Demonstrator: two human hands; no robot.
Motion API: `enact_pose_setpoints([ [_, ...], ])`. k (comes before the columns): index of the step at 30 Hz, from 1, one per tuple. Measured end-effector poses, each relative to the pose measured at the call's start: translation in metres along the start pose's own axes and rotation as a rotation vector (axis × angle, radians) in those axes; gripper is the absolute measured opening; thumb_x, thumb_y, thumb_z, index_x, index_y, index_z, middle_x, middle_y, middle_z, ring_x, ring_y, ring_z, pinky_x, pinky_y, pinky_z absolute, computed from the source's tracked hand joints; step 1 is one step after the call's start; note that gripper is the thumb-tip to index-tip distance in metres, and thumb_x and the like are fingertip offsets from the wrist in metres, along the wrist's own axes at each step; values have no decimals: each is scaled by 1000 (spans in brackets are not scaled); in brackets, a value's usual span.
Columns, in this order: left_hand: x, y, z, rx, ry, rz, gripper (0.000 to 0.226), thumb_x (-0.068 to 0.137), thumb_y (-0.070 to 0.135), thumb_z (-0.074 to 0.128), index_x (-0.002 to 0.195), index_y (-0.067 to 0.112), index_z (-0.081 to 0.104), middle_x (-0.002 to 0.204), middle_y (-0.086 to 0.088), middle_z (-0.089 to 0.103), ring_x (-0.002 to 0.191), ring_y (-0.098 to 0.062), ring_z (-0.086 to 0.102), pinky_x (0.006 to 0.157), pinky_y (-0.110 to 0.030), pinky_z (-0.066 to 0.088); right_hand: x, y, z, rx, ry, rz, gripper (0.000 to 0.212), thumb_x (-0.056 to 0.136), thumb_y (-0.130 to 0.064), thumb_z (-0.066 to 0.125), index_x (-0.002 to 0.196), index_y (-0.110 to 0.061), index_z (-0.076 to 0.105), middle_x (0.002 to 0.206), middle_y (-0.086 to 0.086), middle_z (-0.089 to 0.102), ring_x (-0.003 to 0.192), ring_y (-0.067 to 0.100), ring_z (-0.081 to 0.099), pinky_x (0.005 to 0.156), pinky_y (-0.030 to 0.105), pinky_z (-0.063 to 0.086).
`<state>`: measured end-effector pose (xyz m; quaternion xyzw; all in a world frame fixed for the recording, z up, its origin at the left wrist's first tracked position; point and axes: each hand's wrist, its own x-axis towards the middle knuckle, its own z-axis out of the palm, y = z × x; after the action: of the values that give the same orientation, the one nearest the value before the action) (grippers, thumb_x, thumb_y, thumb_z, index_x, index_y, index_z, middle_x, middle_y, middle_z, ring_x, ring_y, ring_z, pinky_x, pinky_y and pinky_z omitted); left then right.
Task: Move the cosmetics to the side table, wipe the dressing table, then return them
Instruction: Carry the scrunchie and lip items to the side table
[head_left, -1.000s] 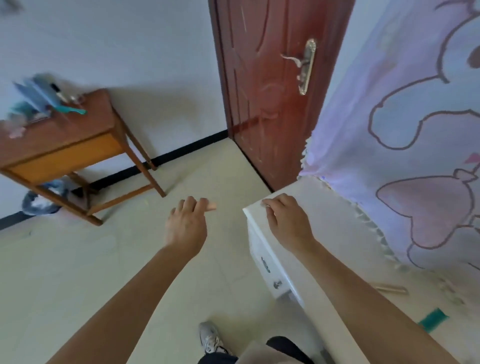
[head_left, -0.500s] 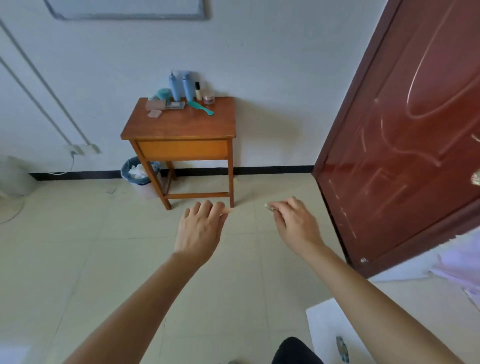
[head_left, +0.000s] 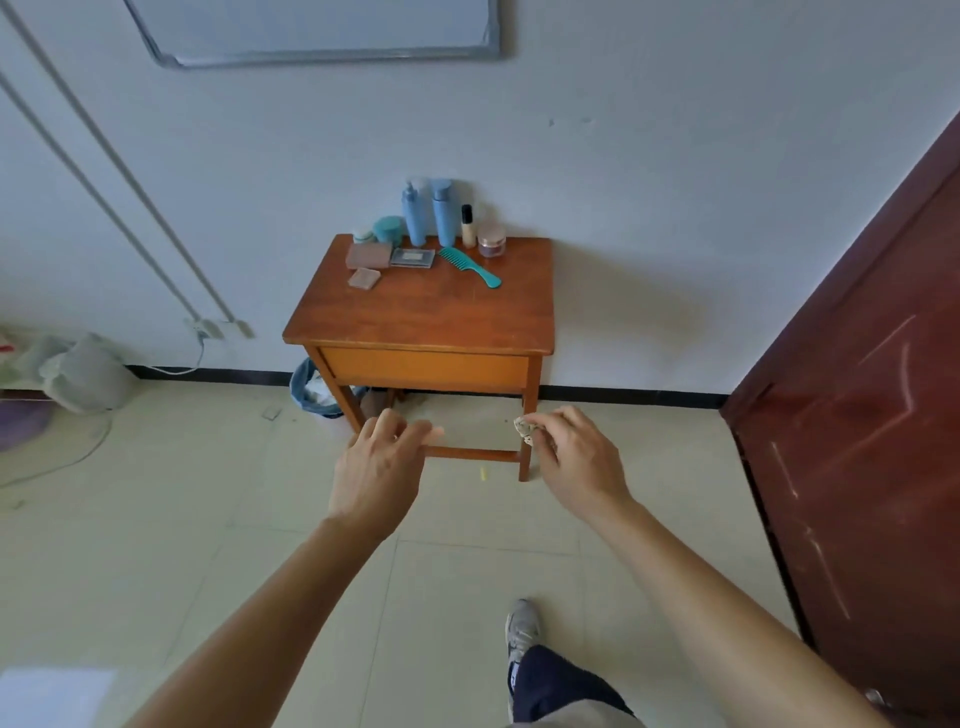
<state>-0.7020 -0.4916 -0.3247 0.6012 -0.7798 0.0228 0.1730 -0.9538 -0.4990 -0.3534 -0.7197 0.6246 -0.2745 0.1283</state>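
A wooden side table (head_left: 426, 317) stands against the white wall ahead. At its back edge stand two blue bottles (head_left: 428, 213), a teal jar (head_left: 388, 229), a small white jar (head_left: 363, 236), a thin vial (head_left: 467, 225) and a pink jar (head_left: 491, 241). In front of them lie flat compacts (head_left: 387, 257) and a teal comb (head_left: 468, 266). My left hand (head_left: 379, 470) hangs in the air with loose fingers and holds nothing. My right hand (head_left: 576, 457) pinches a small pale crumpled object (head_left: 523, 429). Both hands are short of the table.
A dark red door (head_left: 862, 431) is at the right. A blue waste bin (head_left: 314, 389) sits under the table's left side. A grey round object (head_left: 85, 371) and cables lie at the left wall. Tiled floor spreads in front; my shoe (head_left: 521, 629) is below.
My view has swung from the white dressing table and curtain toward the side table, which is now nearer and centred. My right hand left the dressing table's corner with the small object pinched.
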Motion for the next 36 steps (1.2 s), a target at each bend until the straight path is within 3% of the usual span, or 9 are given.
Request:
enact_pose_setpoints([
  [4,90,-28,0,7,22,19,17,85,16,71,101,19,65,90,-1,60,76,-26,60,57,-39,50,100,1,8,128,33,68,18,99,-30,53,110,-32,67,100,-17,57,80,3,55,60,19,38],
  [9,172,-61,-3,-7,78,-71,14,83,17,74,95,15,67,85,-1,68,73,-25,62,57,-30,45,205,-6,22,278,44,157,10,97,-32,58,102,-32,67,95,-19,61,81,-2,57,62,10,42],
  [13,215,-102,17,-19,92,-72,17,83,16,74,99,15,68,87,-2,68,74,-26,62,61,-35,50,269,-12,53,384,12,263,11,95,-36,61,102,-31,68,96,-16,66,87,3,63,72,22,56],
  [16,253,-141,42,-8,58,-55,24,82,7,74,104,13,68,93,-4,68,79,-28,63,65,-39,51,313,-16,78,425,0,318,15,96,-36,60,107,-30,68,98,-17,67,89,2,65,75,21,57],
  [20,315,-195,76,-36,-51,-16,37,77,1,76,111,13,68,98,-5,69,82,-24,65,66,-35,53,372,-20,115,512,22,456,20,98,-26,59,117,-23,65,105,-10,68,92,4,66,81,22,58],
  [24,367,-243,101,-68,-268,18,43,83,9,74,123,20,63,106,-1,64,83,-18,63,66,-28,54,420,-27,150,567,9,662,19,97,-20,60,116,-23,60,108,-5,67,93,9,68,82,31,60],
  [29,420,-285,137,-25,-425,117,40,92,20,65,130,26,54,121,2,62,104,-19,61,80,-29,53,460,-30,189,573,-27,858,14,97,-17,60,108,-25,58,107,-8,62,93,9,66,78,23,60],
  [36,467,-299,192,-6,-590,37,34,94,20,62,126,24,52,123,0,62,105,-19,61,83,-31,55,507,-9,231,630,-52,901,14,98,-16,59,108,-22,65,105,-9,65,97,8,66,77,23,60],
])
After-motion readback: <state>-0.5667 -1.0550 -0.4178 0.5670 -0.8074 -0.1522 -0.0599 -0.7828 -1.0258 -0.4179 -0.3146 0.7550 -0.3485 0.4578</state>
